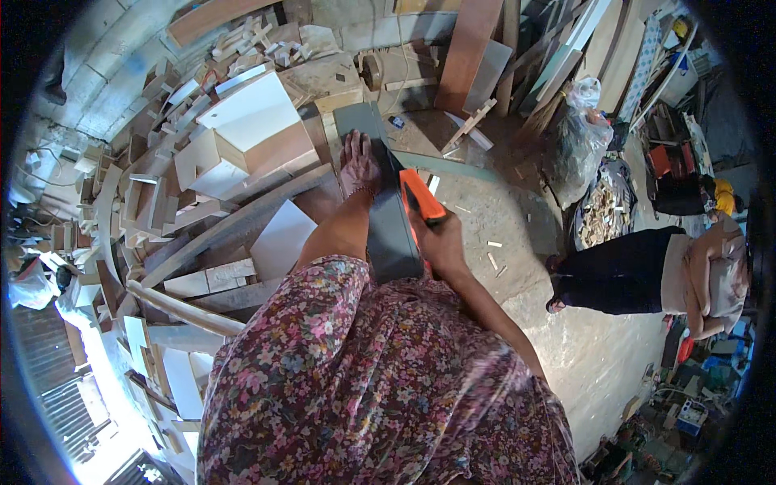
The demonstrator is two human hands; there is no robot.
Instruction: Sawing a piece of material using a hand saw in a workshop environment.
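Observation:
A long dark grey board (392,237) runs away from my body in the middle of the view. My left hand (360,167) lies flat on its far part, fingers stretched out and pressing on the surface. Close to the board's right edge, my right hand (439,241) is closed around the orange and black handle of a handsaw (419,195). The saw's blade cannot be made out clearly. The board's near end reaches my flowered clothing.
Offcuts and white-faced panels (251,111) crowd the left side. Tall planks (469,52) lean at the back. To the right are a clear plastic bag (584,137), a sack of wood scraps (605,206) and a standing person (638,271). Small wood bits (492,260) dot the concrete floor.

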